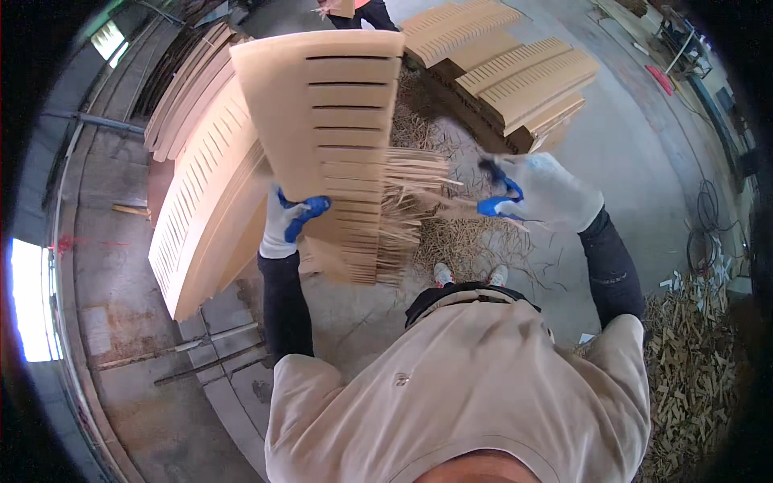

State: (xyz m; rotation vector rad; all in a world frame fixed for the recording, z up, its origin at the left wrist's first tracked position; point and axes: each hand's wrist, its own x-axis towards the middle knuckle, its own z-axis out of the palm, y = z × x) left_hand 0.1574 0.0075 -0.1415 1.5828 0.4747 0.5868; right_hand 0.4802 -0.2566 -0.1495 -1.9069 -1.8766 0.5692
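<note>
Cardboard sheet (294, 121), tan, with a row of slots down its right side, stands tall in your left hand (296, 217) and reaches well ahead of it. You have that hand clamped on the sheet's left edge: blue-tipped thumb laid flat across the near face, the other fingers mostly hidden behind.

Your right hand (547, 193), gloved white and blue like the left, is off to the right, apart from the sheet. Fingers look partly bent, but blur covers them. A dark patch shows at the fingertips; you cannot tell from this view whether it is a tool, or whether the hand has hold of anything.

Between your two hands, thin cardboard strips (415, 167) stick out past the sheet's right side; whether they are joined to it is unclear. Loose scraps (451, 245) litter the floor (636, 145) below and between your hands, up to your shoes (471, 276).

Just left of your left hand, a leaning stack (205, 205) of similar slotted sheets. Ahead of your right hand, a second stack (527, 80), lying flat. Farther ahead, another person (374, 14), partly cut off by the frame edge. Right of your right hand, well apart, dark cable (707, 213) in loops; nearer your body on that side, a heap of cardboard offcuts (692, 362).
</note>
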